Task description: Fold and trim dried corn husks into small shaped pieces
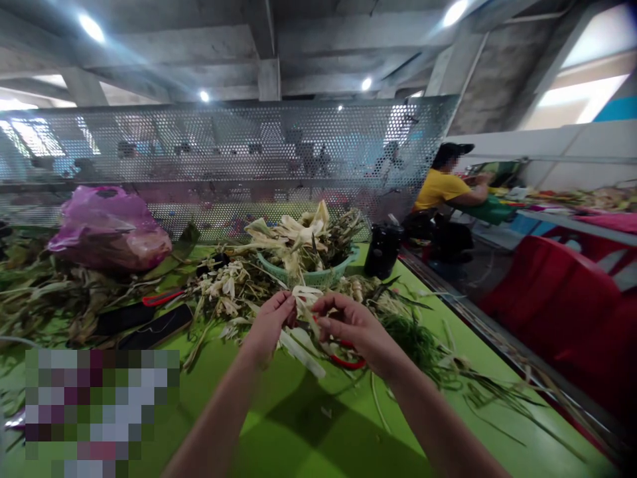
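Note:
In the middle of the head view, my left hand (271, 322) pinches a pale, dry leaf strip (307, 292) between thumb and fingers. The strip bends in a loop toward my right hand (351, 325), whose thumb and curled fingers close on its other side. Just below the right hand shows a red looped handle (348, 363), seemingly of scissors; whether it hangs from the hand or lies on the table I cannot tell. Another whitish leaf strip (303, 355) slants down under the hands. Behind them, a light green basket (323, 277) holds dried pale leaves (298, 232).
On the green table (298, 445) lie dry leaf heaps (229, 285), green stems (405, 338), a dark flat case (156, 326) and a red-handled tool (162, 299). A purple bag (107, 226) and black jar (383, 249) stand behind. A person in yellow (442, 186) sits right, beyond red chairs (557, 299).

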Demonstrator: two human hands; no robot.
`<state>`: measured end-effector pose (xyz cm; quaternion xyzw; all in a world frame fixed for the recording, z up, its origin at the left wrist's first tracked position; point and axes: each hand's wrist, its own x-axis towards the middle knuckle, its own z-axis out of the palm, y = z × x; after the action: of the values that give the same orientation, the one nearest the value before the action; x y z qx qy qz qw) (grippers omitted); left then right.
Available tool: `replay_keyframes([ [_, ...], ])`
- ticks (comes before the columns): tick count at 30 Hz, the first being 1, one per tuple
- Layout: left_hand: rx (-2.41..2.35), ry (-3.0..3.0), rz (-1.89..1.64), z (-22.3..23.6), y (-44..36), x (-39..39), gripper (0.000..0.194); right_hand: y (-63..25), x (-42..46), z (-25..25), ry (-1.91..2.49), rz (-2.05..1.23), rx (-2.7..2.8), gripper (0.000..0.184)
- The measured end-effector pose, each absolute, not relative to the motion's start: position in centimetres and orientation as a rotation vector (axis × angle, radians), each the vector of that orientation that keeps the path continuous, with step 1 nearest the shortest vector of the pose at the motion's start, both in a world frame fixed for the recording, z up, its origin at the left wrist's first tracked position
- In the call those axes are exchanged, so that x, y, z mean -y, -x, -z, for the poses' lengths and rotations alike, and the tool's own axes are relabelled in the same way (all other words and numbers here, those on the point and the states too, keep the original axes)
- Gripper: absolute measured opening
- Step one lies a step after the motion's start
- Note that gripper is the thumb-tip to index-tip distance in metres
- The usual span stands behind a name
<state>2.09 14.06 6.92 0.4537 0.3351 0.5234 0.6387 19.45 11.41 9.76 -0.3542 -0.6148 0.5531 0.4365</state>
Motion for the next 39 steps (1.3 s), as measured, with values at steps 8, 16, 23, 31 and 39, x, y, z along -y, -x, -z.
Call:
replay_keyframes([
  [8, -0.850, -1.368, -1.161, -6.9, -2.5, -13.9, 0.021, -19.4, -12.7, -8.2, 1.148, -0.920, 1.695, 0.022],
  [16, -1.026, -1.643, -1.032, -6.4, -2.3, -14.2, 0.021, -20.1, -12.2, -8.8, 1.173, -0.328, 1.746, 0.008],
  [23, -1.039, -1.714, -1.017, -6.4, -2.3, -14.1, 0.020, -20.2, -12.6, -8.6, 1.251, -0.666, 1.740, 0.024],
  [31, -1.105, -1.979, -0.953, -6.4, -2.6, -13.6, 0.013, -19.5, -12.9, -8.3, 1.009, -1.297, 1.234, 0.028],
  [39, -1.184, -1.905, -0.917, -5.8, -2.9, -13.7, 0.014, -19.1, -12.7, -8.3, 1.009, -1.253, 1.267, 0.026],
])
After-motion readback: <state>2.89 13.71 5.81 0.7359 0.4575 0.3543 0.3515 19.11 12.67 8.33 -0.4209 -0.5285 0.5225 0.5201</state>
